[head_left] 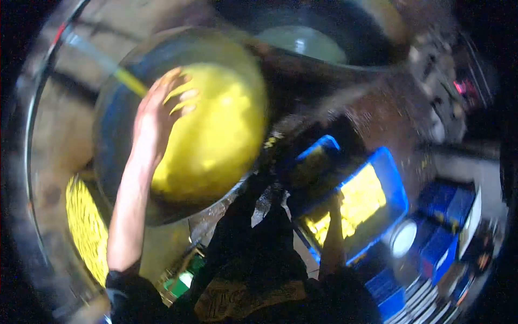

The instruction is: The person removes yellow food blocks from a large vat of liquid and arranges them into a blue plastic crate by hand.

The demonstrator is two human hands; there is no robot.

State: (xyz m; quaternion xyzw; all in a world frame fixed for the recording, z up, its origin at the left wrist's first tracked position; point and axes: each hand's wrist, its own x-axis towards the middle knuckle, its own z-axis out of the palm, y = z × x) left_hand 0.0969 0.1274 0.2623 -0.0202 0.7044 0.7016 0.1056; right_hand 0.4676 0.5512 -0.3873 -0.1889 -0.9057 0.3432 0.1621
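My left hand (162, 100) hangs over a large round pot (116, 146) that holds a bright yellow mass (216, 127). Its fingers are apart and slightly curled, with nothing visible in them. A pole (102, 62), yellow at its lower end, slants in from the upper left and meets the back of this hand; contact cannot be made out. On the other side, my right hand (335, 208) is dark and blurred at a blue crate (396, 178) with yellow pieces (367, 191) inside. Shadow hides how its fingers are set.
Another big vat (372, 38) with pale liquid stands at the top. A smaller blue container (329, 143) sits beside the crate. A yellow heap (86, 229) lies at the lower left. Blue bins (445, 202) and a white round container (403, 239) are at the right.
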